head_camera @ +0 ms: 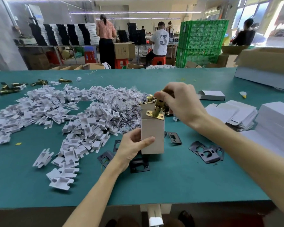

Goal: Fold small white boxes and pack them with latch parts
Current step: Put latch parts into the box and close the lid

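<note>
Upper end of the brass latch (156, 110) is hidden under the curled fingers of the right hand (182, 102), by which it is pinched; only the gold faceplate and neck are seen, at the open top of the small white box (152, 136). How far the latch is entered cannot be told. The box is held upright, gripped low between thumb and fingers of the left hand (133, 145); the fingers behind it are concealed, and whether its base touches the green table mat (170, 177) is not made out. Black strike plates (206, 152) are scattered near the box, one partly covered by it. A wide heap of white card inserts (56, 108) is spread to the left, clear bagged parts (126, 102) behind it, contents unclear. Flat box blanks (233, 113) are stacked at right, the nearer stacks cut off by the frame. Green crates (202, 41) and workers are seen beyond.
</note>
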